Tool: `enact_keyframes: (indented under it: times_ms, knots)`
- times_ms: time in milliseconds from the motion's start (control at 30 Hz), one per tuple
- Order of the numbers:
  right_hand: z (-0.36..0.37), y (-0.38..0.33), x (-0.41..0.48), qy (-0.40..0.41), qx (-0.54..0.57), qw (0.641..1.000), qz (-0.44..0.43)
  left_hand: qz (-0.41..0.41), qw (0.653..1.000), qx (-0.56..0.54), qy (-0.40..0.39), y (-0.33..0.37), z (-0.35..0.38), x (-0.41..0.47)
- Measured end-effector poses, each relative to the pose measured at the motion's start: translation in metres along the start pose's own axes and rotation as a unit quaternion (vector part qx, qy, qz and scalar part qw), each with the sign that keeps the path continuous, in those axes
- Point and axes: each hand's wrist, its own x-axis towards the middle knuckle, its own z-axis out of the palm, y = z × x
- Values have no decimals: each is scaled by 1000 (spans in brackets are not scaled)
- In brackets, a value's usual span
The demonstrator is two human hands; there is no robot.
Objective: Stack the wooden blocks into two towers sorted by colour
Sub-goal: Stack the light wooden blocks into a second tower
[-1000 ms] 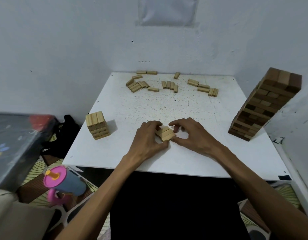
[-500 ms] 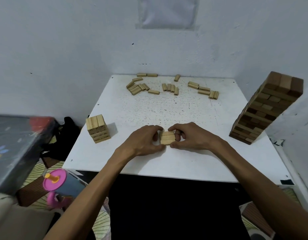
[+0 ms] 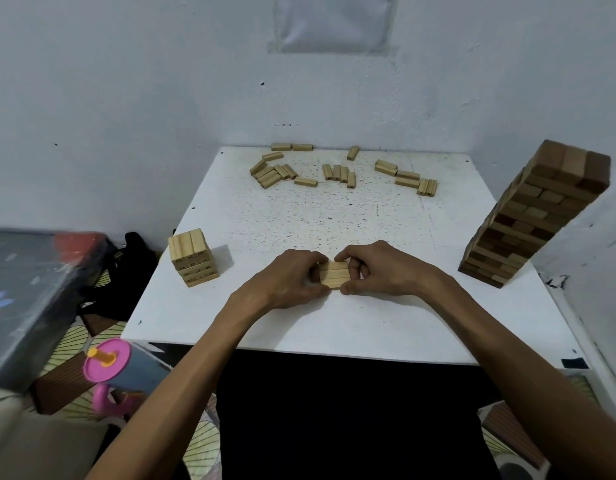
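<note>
Three light wooden blocks (image 3: 333, 274) lie side by side as one flat row on the white table (image 3: 334, 327), near its front. My left hand (image 3: 292, 278) grips the row's left end and my right hand (image 3: 379, 270) grips its right end, fingers curled round it. A short tower of light blocks (image 3: 192, 257) stands at the table's left edge. A tall tower of dark brown blocks (image 3: 538, 216) stands at the right edge. Several loose light blocks (image 3: 337, 171) lie scattered along the far side.
White walls close in behind the table and on its right. On the floor to the left lie a pink-lidded cup (image 3: 107, 358), a black bag (image 3: 126, 271) and a dark box (image 3: 29, 289).
The three blocks, skewed between my fingers a second ago, are now squared into a neat row. Both hands stay closed around it at the same spot.
</note>
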Motion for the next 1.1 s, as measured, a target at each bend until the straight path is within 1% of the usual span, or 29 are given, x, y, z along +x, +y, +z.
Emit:
enact_keyframes:
  times_ms: [300,433,500,600,767,967,1100]
  knots:
    - [-3,0,1,-16,-7,1000,3,-14,1000,-11,1,-1,1,-3]
    - [-1,0,1,-8,1,1000,0,4,998,21,64,-5,7,-10]
    - [-1,0,0,-3,-3,1000,-5,21,996,21,83,-8,9,-12]
    - [0,2,-2,24,-39,999,-25,46,994,20,101,-9,12,-13]
    - [7,5,-7,66,-39,994,-74,71,989,1,128,-11,12,-11]
    - [3,3,-10,104,-1,987,-124,79,987,-35,134,-9,1,-17]
    - [-1,-6,-7,110,7,981,-158,61,987,-57,139,-10,-11,-24]
